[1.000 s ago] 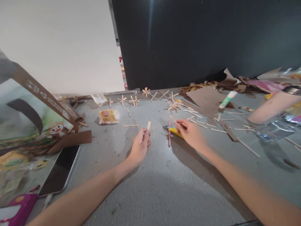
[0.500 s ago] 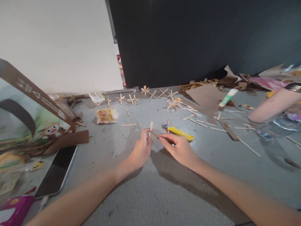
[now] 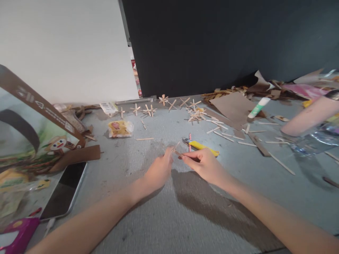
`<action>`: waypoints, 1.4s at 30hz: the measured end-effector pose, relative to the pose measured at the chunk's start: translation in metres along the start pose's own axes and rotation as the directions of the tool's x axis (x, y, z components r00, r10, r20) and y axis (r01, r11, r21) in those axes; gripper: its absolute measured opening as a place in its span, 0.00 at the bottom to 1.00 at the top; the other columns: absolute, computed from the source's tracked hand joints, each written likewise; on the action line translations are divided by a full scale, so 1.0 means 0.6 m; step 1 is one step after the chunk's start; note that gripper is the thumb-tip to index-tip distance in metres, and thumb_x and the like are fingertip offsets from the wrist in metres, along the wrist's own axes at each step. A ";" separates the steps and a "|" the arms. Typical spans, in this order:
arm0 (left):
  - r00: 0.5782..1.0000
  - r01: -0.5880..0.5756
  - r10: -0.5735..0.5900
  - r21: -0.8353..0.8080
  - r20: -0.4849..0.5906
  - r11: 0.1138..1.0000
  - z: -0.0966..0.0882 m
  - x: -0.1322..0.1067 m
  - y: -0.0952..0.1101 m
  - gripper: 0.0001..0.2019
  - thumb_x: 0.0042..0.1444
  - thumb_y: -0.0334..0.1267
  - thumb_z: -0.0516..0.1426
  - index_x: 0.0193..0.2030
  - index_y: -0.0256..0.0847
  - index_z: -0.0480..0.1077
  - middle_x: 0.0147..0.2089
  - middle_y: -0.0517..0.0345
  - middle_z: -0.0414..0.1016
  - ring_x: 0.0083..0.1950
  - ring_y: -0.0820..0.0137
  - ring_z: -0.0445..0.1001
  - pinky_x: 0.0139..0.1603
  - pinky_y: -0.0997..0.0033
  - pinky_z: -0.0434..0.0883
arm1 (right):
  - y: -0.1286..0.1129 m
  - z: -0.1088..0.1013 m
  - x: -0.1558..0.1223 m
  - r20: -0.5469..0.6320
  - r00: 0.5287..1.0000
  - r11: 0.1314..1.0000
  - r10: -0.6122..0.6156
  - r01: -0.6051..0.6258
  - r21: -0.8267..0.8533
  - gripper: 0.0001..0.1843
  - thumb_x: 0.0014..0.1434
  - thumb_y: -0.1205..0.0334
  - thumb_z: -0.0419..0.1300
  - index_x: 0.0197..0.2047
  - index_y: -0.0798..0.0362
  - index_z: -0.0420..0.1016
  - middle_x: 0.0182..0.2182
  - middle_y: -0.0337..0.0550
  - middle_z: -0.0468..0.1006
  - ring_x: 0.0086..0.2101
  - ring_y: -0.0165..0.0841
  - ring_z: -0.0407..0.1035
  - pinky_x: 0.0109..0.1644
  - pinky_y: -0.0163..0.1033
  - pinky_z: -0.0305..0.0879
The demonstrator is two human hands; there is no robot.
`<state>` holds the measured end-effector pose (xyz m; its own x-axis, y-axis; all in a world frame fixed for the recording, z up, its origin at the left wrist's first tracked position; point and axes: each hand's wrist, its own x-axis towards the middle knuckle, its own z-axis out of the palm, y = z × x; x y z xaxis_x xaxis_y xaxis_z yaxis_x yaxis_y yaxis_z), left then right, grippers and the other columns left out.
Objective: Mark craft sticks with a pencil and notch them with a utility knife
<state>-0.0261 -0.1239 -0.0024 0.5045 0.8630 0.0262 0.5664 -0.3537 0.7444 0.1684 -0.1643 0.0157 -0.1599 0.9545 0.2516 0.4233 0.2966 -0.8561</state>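
Pinched in my left hand (image 3: 160,168) is a pale wooden craft stick (image 3: 177,145), its tip pointing up and to the right. My right hand (image 3: 205,164) is closed on a thin brown strip (image 3: 178,153), whose far end meets the stick; whether the strip is wood or cardboard I cannot tell. Just beyond my right hand lies a yellow utility knife (image 3: 203,147), beside a small pink striped piece (image 3: 190,137). A single craft stick (image 3: 145,139) lies flat on the grey surface (image 3: 148,225), beyond my left hand.
Several star-shaped stick pieces (image 3: 148,110) stand along the back. Loose sticks (image 3: 224,137), a glue stick (image 3: 259,108) and a pink bottle (image 3: 309,116) are on the right. A snack packet (image 3: 120,129), a phone (image 3: 65,190) and a printed bag (image 3: 39,123) are on the left.
The craft stick in my left hand has tilted from nearly upright to slanting right, as that hand turned. My right hand has shifted slightly right, still holding the brown strip.
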 end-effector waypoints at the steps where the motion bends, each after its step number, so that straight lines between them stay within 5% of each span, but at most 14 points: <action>1: 1.000 0.006 -0.006 0.008 0.006 1.000 -0.001 0.000 0.001 0.16 0.69 0.35 0.44 0.60 0.40 0.63 0.23 0.69 0.58 0.20 0.73 0.56 0.25 0.73 0.53 | 0.002 -0.004 0.001 0.051 0.998 0.998 0.039 -0.042 0.044 0.25 0.68 0.52 0.56 0.21 0.51 0.72 0.16 0.30 0.49 0.19 0.26 0.41 0.22 0.36 0.38; 4: 1.000 0.004 -0.003 -0.003 0.026 1.000 -0.001 -0.001 0.002 0.16 0.69 0.35 0.44 0.60 0.40 0.62 0.24 0.68 0.59 0.20 0.73 0.58 0.27 0.73 0.55 | 0.001 -0.007 0.002 0.123 0.987 0.986 0.107 -0.121 0.110 0.23 0.66 0.52 0.56 0.22 0.51 0.73 0.17 0.30 0.48 0.20 0.26 0.40 0.23 0.37 0.37; 10: 1.000 -0.004 0.004 0.010 0.018 1.000 0.003 -0.001 0.001 0.19 0.71 0.36 0.42 0.65 0.36 0.57 0.25 0.66 0.63 0.22 0.71 0.63 0.27 0.73 0.56 | -0.014 0.019 -0.007 0.018 0.995 0.989 0.103 -0.104 0.105 0.23 0.66 0.49 0.54 0.22 0.50 0.68 0.18 0.31 0.51 0.21 0.28 0.42 0.25 0.38 0.39; 17: 0.997 -0.057 0.049 0.142 0.059 0.988 0.010 -0.003 -0.002 0.20 0.69 0.35 0.43 0.64 0.34 0.60 0.26 0.61 0.66 0.22 0.69 0.62 0.28 0.71 0.59 | 0.003 0.001 0.009 0.129 0.985 0.991 0.116 -0.123 0.046 0.24 0.66 0.50 0.56 0.20 0.51 0.66 0.17 0.31 0.48 0.19 0.26 0.42 0.23 0.36 0.38; 25: 0.986 -0.136 0.091 0.365 0.138 0.921 0.010 -0.007 0.004 0.26 0.67 0.27 0.42 0.72 0.35 0.52 0.32 0.56 0.73 0.24 0.71 0.68 0.29 0.74 0.65 | 0.006 0.016 0.012 0.081 0.988 0.990 0.133 -0.136 0.024 0.23 0.66 0.51 0.55 0.21 0.51 0.62 0.19 0.32 0.50 0.22 0.26 0.44 0.25 0.37 0.39; 31: 0.999 -0.044 0.046 0.193 -0.005 0.980 0.009 -0.006 0.007 0.25 0.72 0.35 0.39 0.72 0.31 0.51 0.27 0.59 0.71 0.23 0.70 0.68 0.28 0.73 0.65 | 0.003 -0.006 0.016 0.134 0.982 0.990 0.137 -0.139 0.005 0.21 0.69 0.50 0.54 0.28 0.53 0.73 0.17 0.32 0.56 0.19 0.27 0.49 0.24 0.37 0.42; 37: 0.999 -0.016 0.023 0.233 -0.027 0.972 0.009 -0.007 0.005 0.26 0.70 0.33 0.41 0.73 0.28 0.48 0.27 0.58 0.72 0.24 0.69 0.70 0.28 0.72 0.67 | -0.001 0.006 0.007 0.144 0.978 0.988 0.151 -0.153 0.000 0.21 0.69 0.51 0.52 0.26 0.52 0.69 0.15 0.31 0.55 0.17 0.27 0.48 0.23 0.37 0.41; 42: 0.979 -0.198 0.169 0.368 0.110 0.908 0.015 -0.015 0.002 0.35 0.59 0.21 0.46 0.75 0.36 0.49 0.35 0.52 0.79 0.28 0.69 0.75 0.32 0.72 0.71 | 0.004 0.020 0.007 0.101 0.989 0.994 0.111 -0.112 0.006 0.21 0.68 0.51 0.51 0.26 0.51 0.67 0.17 0.32 0.56 0.19 0.27 0.49 0.24 0.37 0.42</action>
<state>-0.0237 -0.1354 -0.0077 0.6616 0.7458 0.0783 0.6545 -0.6253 0.4251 0.1577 -0.1600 0.0094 -0.2014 0.9735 0.1083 0.4332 0.1877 -0.8815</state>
